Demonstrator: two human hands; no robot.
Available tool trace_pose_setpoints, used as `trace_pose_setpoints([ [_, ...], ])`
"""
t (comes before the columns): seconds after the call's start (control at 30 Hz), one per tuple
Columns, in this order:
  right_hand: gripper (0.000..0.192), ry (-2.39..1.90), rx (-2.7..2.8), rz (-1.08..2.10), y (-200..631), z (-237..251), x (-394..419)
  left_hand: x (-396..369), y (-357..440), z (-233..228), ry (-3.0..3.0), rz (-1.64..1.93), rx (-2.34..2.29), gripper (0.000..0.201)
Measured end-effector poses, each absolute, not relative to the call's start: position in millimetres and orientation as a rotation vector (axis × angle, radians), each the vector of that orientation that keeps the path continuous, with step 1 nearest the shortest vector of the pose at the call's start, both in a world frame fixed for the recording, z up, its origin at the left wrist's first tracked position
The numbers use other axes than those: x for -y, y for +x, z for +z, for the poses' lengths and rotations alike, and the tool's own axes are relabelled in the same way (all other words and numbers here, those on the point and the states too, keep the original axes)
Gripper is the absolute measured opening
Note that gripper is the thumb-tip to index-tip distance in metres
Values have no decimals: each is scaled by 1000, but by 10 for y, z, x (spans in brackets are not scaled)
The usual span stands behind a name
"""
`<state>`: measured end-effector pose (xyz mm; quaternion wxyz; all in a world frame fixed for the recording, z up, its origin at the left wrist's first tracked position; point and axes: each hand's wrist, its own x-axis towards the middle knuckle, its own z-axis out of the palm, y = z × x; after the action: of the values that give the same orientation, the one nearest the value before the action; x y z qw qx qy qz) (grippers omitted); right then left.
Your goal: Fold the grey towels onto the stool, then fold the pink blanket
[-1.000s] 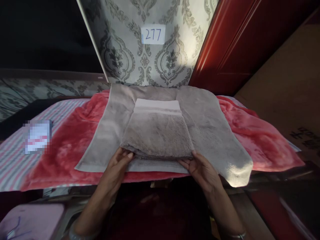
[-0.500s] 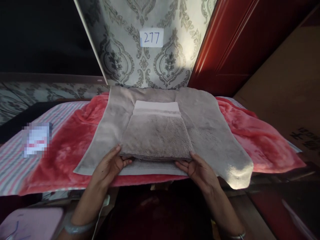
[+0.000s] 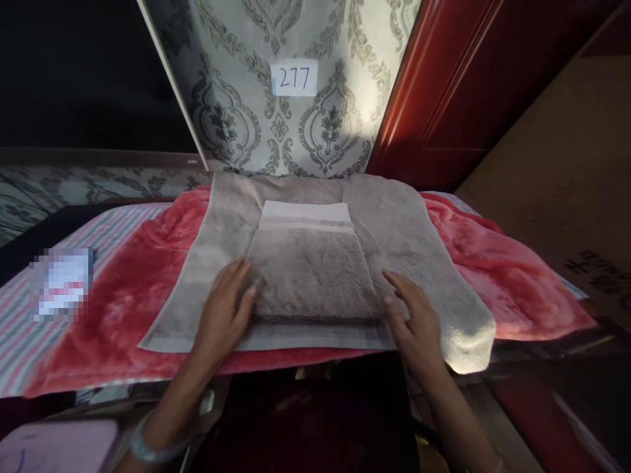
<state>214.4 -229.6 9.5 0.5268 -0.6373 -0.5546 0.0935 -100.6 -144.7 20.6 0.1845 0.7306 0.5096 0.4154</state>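
A folded grey-brown towel (image 3: 310, 269) with a pale band along its far end lies flat in front of me. Beneath it spreads a larger grey towel (image 3: 414, 243). My left hand (image 3: 227, 305) is at the near left corner of the folded towel, fingers apart from the thumb and gripping nothing. On the opposite side, my right hand (image 3: 414, 318) hovers by the near right corner, also open, with its fingers extended. Whether the fingertips touch the folded towel's sides I cannot tell.
A red plush blanket (image 3: 123, 302) lies under the towels, over a striped cloth (image 3: 29, 315). A blurred white packet (image 3: 64, 282) rests at left. Behind are a dark screen (image 3: 89, 79), a paper marked 277 (image 3: 294, 77) and a red wooden panel (image 3: 438, 85).
Both hands have let go of the folded towel's near edge and moved up to its sides, fingers opening. The towel's near edge now lies lower and flatter.
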Motion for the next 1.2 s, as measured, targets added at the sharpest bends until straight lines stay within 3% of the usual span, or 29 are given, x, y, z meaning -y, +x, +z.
trace_pose_setpoints([
  [0.13,61,-1530,1780,243,1883,27,1954,1298,-621,78,2395,856,-1361,61],
  [0.27,61,-1686,1970,297,1809,-262,1852,1210,-568,-167,2506,652,-1430,63],
  [0.67,58,-1688,1933,256,1849,-384,1902,1221,-686,-302,2499,744,-1387,60],
  [0.87,54,-1598,1670,358,1946,-490,2015,1275,-813,-338,2549,826,-1310,50],
  [1.0,63,-1506,1326,515,2001,-519,2131,1315,-829,-322,2698,825,-1027,52],
  [1.13,77,-1329,896,834,2058,-445,2244,1347,-793,-330,2770,854,-948,61],
  [1.2,74,-1230,704,1044,2101,-390,2290,1353,-782,-345,2783,872,-959,61],
])
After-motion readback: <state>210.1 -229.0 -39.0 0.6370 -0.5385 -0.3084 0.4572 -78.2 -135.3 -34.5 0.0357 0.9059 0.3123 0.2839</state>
